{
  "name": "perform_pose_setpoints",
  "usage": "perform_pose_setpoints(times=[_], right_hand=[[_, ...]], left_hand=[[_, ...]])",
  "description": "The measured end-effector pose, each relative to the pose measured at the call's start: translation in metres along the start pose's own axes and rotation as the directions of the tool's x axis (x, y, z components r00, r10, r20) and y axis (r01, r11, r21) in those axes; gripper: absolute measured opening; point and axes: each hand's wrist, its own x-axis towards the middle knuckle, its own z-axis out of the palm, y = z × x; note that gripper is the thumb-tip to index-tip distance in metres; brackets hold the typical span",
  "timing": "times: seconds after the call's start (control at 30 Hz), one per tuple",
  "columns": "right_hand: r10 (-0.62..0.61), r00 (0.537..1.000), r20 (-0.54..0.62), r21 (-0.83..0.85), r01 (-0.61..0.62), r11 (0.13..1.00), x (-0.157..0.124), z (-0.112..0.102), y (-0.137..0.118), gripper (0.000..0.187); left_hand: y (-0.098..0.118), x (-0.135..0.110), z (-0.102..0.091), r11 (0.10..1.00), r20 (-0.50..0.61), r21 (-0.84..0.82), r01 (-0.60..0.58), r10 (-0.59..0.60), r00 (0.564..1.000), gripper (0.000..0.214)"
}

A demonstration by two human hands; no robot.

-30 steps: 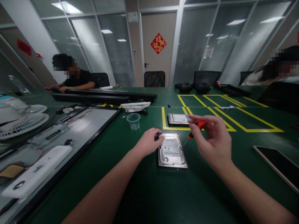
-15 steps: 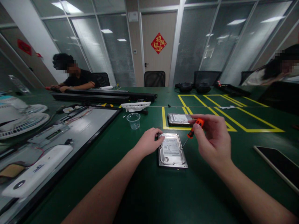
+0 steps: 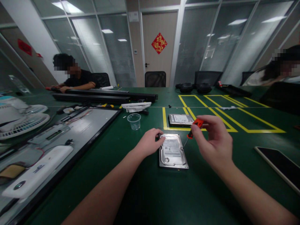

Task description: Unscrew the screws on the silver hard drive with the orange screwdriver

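A silver hard drive (image 3: pixel 172 153) lies flat on the green table, label side up. My left hand (image 3: pixel 151 141) grips its far left corner, thumb on top and fingers curled round the edge. In my right hand (image 3: pixel 214 137) is a screwdriver (image 3: pixel 197 124) with an orange and black handle, pinched between thumb and fingers. The screwdriver leans, and its thin shaft reaches down to the drive's right edge; the tip is too small to make out. Just beyond lies a second hard drive (image 3: pixel 180 119), inside a yellow taped outline.
A clear plastic cup (image 3: pixel 134 122) and a white vented part (image 3: pixel 136 107) stand left of the drives. An opened flat panel (image 3: pixel 93 125) fills the left side. At right lies a phone-like slab (image 3: pixel 278 165). Two people (image 3: pixel 81 78) sit across the table.
The screwdriver handle has shifted slightly left and the right-hand fingers have turned around it. My left hand and the hard drive have stayed in place.
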Motion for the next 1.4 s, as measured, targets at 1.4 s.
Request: perform_pose_setpoints(times=[1.4], right_hand=[[0.038, 0.999, 0.027, 0.06, -0.04, 0.997, -0.0016, 0.0014, -0.0036, 0.034]], left_hand=[[0.0012, 0.0006, 0.0005, 1.0, 0.001, 0.008, 0.007, -0.007, 1.0, 0.026]])
